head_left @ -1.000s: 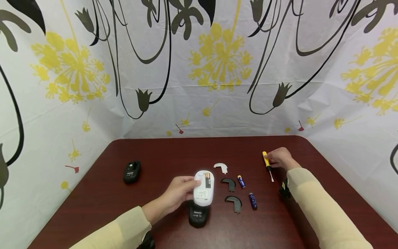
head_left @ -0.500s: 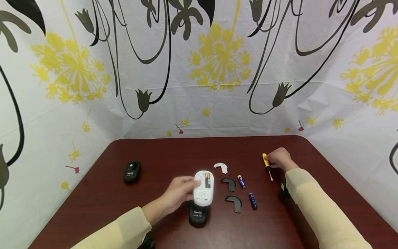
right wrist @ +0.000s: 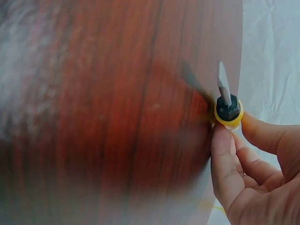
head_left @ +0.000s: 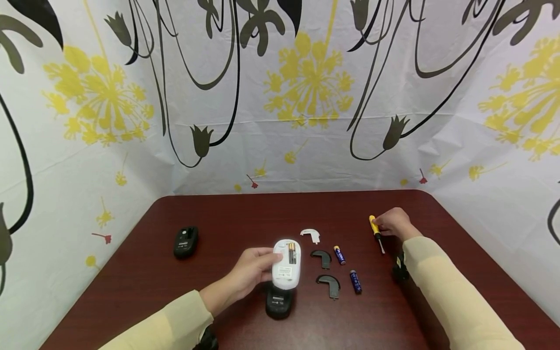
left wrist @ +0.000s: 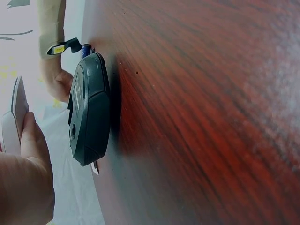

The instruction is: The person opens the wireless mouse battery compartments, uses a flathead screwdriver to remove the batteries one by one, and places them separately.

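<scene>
My left hand (head_left: 249, 270) holds a white computer mouse (head_left: 286, 272) by its left side, underside up, thumb on top. Two batteries (head_left: 292, 253) sit in its uncovered compartment. Below it in the head view a black mouse (head_left: 279, 304) lies upside down on the table, partly hidden by the white one. Over at the right, my right hand (head_left: 393, 223) pinches the yellow handle of a screwdriver (head_left: 375, 228) between thumb and fingers. In the right wrist view the flat blade (right wrist: 223, 82) points toward the camera, close over the table.
Right of the white mouse lie a white battery cover (head_left: 311, 236), a dark cover (head_left: 323, 259) and a grey cover (head_left: 331, 286). Two blue batteries, one farther (head_left: 339, 255) and one nearer (head_left: 356, 282), lie beside them. Another black mouse (head_left: 185, 241) rests at the left of the table (head_left: 227, 218).
The screwdriver has tilted slightly in my right hand, its tip shifting a little left and its handle end a little lower. My left hand and the white mouse stay in place.
</scene>
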`<state>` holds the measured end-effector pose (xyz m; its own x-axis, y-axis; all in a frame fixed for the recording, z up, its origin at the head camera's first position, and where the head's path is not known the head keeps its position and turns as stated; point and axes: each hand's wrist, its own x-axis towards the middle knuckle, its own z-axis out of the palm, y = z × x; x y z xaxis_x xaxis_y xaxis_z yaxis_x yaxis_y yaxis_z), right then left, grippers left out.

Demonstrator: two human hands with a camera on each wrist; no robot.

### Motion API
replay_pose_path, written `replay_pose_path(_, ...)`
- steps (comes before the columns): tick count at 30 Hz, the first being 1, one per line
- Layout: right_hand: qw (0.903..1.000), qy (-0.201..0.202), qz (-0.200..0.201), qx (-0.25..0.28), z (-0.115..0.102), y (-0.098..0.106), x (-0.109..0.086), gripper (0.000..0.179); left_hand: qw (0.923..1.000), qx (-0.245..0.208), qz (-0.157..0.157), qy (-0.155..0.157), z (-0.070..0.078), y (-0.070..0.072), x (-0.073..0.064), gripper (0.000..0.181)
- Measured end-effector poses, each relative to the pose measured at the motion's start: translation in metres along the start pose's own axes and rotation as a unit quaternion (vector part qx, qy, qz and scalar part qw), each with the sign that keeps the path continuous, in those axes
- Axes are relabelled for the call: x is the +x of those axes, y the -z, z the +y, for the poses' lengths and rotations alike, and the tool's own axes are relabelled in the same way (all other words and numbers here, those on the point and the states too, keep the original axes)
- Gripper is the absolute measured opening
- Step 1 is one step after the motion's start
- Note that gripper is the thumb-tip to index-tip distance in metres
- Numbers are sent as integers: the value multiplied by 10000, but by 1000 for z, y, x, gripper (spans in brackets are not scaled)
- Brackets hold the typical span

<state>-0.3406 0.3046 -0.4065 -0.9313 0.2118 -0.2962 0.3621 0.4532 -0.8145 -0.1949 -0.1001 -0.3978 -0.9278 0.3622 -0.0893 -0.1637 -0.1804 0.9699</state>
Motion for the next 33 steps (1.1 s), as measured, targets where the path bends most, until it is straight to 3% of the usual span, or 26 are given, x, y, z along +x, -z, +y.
replay_pose_path(9, 9982, 192, -86, 567, -6, 7, -11, 29, 10000, 26, -54, 11, 1, -1, -1, 41)
replay_pose_path(13, 9942, 530, -499, 785, -8, 9, -15, 36, 10000, 71, -42, 24, 2, -2, -1, 42)
replay_pose_path(18, 9900, 805, -922, 700, -12, 7, -21, 44, 9999, 93, -71, 27, 2, -2, -1, 42)
replay_pose_path(33, 9729, 1360, -1676, 830, -42, -27, -54, 50, 9999, 113, -80, 58, 2, -3, 2, 42)
